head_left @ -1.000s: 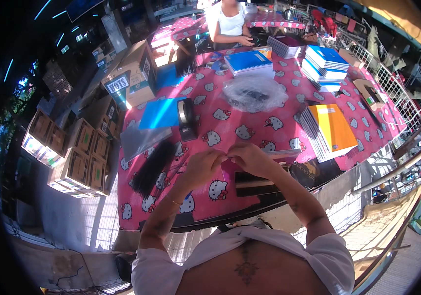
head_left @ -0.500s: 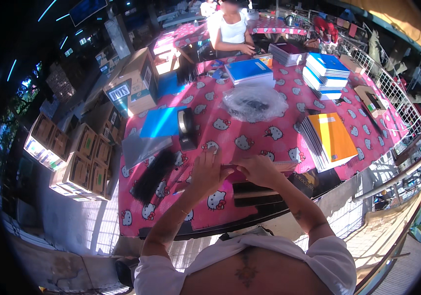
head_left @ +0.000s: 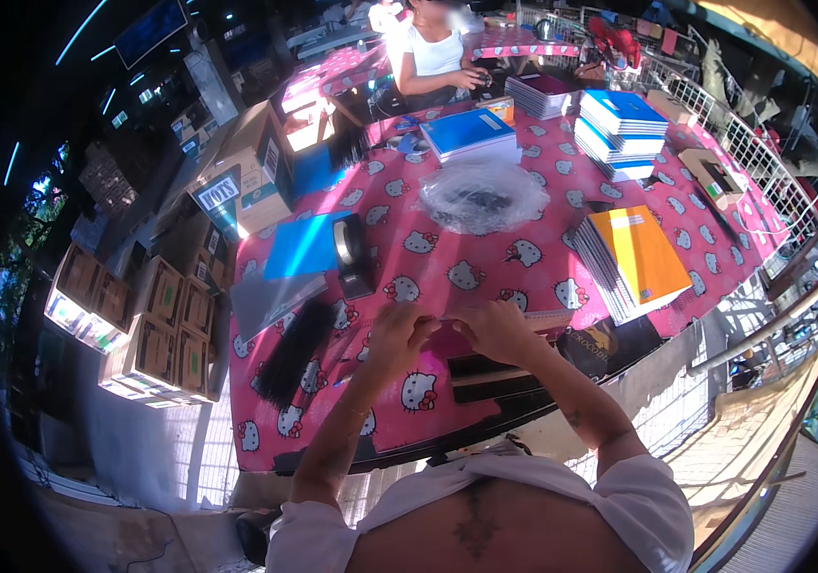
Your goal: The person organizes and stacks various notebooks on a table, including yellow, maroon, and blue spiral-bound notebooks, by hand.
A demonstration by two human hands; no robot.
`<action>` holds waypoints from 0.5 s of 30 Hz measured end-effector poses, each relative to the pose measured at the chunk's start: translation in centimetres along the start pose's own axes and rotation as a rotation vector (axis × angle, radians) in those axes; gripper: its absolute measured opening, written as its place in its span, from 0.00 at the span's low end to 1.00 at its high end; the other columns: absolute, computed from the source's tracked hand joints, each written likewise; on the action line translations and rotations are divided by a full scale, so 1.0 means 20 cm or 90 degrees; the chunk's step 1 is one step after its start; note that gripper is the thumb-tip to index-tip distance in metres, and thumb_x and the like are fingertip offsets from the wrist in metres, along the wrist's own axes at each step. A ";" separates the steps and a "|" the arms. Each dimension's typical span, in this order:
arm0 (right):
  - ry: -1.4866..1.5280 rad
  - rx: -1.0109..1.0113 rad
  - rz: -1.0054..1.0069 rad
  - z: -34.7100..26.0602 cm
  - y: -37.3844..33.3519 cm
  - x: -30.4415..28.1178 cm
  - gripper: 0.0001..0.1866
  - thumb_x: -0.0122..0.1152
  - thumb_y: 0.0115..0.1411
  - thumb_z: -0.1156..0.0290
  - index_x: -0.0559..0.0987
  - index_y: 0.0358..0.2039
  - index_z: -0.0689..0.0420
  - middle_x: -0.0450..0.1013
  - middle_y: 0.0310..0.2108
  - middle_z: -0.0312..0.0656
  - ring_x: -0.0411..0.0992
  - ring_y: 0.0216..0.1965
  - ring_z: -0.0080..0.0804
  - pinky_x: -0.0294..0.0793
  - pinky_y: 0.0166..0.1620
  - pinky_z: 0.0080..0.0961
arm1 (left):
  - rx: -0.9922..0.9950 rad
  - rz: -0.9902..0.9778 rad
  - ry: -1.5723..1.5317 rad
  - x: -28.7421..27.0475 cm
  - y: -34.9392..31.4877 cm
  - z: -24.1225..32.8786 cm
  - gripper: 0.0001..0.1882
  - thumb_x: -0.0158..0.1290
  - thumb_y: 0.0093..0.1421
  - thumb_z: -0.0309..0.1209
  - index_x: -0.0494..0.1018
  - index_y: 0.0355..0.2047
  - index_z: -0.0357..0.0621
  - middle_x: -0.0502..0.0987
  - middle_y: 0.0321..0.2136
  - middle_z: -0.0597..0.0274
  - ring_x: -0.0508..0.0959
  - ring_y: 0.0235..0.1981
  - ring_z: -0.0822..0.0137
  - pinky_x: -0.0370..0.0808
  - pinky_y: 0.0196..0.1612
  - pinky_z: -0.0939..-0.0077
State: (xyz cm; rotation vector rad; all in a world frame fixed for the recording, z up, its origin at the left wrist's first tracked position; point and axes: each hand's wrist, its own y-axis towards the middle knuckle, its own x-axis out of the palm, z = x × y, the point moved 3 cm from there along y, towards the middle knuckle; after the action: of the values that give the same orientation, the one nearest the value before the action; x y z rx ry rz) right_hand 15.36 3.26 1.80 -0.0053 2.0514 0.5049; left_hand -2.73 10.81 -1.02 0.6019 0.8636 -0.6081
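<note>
I see the left hand (head_left: 397,336), flat before, now curled near the bent right hand (head_left: 495,329); grips I can't tell.

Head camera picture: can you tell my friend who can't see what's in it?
A person's left hand and right hand are close together over a pink cat-print tablecloth; anything they hold is too small to tell. An orange-topped notebook stack is to the right; crumpled clear plastic and a blue-topped notebook stack lie farther ahead.
</note>
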 end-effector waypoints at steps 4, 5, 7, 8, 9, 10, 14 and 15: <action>-0.012 0.014 -0.016 -0.01 0.02 -0.01 0.10 0.56 0.59 0.66 0.79 0.41 0.47 0.78 0.27 0.43 0.77 0.29 0.48 0.76 0.31 0.46 | 0.135 0.125 0.232 -0.02 0.01 0.09 0.25 0.51 0.63 0.43 0.67 0.53 0.36 0.68 0.56 0.46 0.67 0.58 0.48 0.58 0.60 0.44; -0.017 0.024 -0.031 -0.01 0.01 -0.01 0.11 0.57 0.59 0.66 0.79 0.43 0.46 0.78 0.27 0.43 0.77 0.29 0.48 0.75 0.32 0.47 | 0.138 0.123 0.230 0.04 -0.01 0.13 0.25 0.51 0.63 0.43 0.67 0.53 0.36 0.68 0.56 0.46 0.67 0.58 0.48 0.58 0.60 0.44; -0.020 0.029 -0.007 0.02 0.00 0.00 0.11 0.56 0.60 0.65 0.79 0.43 0.47 0.78 0.27 0.43 0.77 0.29 0.48 0.75 0.32 0.46 | 0.046 0.175 0.388 0.21 -0.12 0.20 0.36 0.44 0.65 0.52 0.62 0.60 0.31 0.58 0.64 0.40 0.57 0.66 0.44 0.52 0.63 0.38; -0.024 0.026 0.017 0.03 0.01 0.01 0.12 0.56 0.60 0.65 0.79 0.44 0.47 0.78 0.26 0.43 0.77 0.29 0.48 0.75 0.32 0.46 | 0.050 0.178 0.389 0.28 -0.20 0.18 0.36 0.44 0.65 0.52 0.62 0.60 0.31 0.58 0.64 0.40 0.57 0.66 0.44 0.52 0.63 0.38; -0.023 0.023 0.021 0.02 0.01 0.01 0.12 0.56 0.60 0.65 0.79 0.44 0.47 0.78 0.26 0.43 0.77 0.29 0.48 0.75 0.32 0.46 | 0.042 0.176 0.366 0.36 -0.28 0.13 0.40 0.41 0.65 0.55 0.58 0.62 0.30 0.55 0.65 0.39 0.55 0.67 0.43 0.50 0.63 0.36; -0.038 0.020 0.003 0.01 0.03 0.03 0.13 0.56 0.60 0.65 0.77 0.45 0.48 0.78 0.26 0.44 0.77 0.29 0.48 0.76 0.31 0.45 | 0.034 0.176 0.342 0.39 -0.31 0.10 0.43 0.38 0.65 0.58 0.55 0.64 0.28 0.53 0.66 0.37 0.52 0.68 0.42 0.48 0.64 0.35; 0.011 -0.007 -0.026 0.01 -0.01 -0.04 0.16 0.57 0.59 0.63 0.75 0.48 0.49 0.78 0.26 0.44 0.78 0.29 0.48 0.76 0.31 0.44 | -0.017 0.177 0.379 0.13 0.01 0.16 0.44 0.32 0.68 0.57 0.50 0.64 0.24 0.49 0.66 0.29 0.46 0.69 0.38 0.39 0.65 0.33; 0.012 -0.005 -0.026 0.04 -0.05 -0.05 0.16 0.57 0.59 0.63 0.75 0.48 0.49 0.78 0.26 0.44 0.78 0.29 0.48 0.76 0.31 0.44 | -0.010 0.108 0.323 0.22 -0.11 0.20 0.43 0.32 0.68 0.57 0.52 0.64 0.25 0.52 0.65 0.31 0.47 0.69 0.38 0.39 0.65 0.33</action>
State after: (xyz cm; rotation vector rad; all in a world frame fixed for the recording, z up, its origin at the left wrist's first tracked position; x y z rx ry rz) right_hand 16.88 2.40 1.96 -0.0567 2.0627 0.4899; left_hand 0.02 5.55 -3.09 0.8228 1.2741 -0.2933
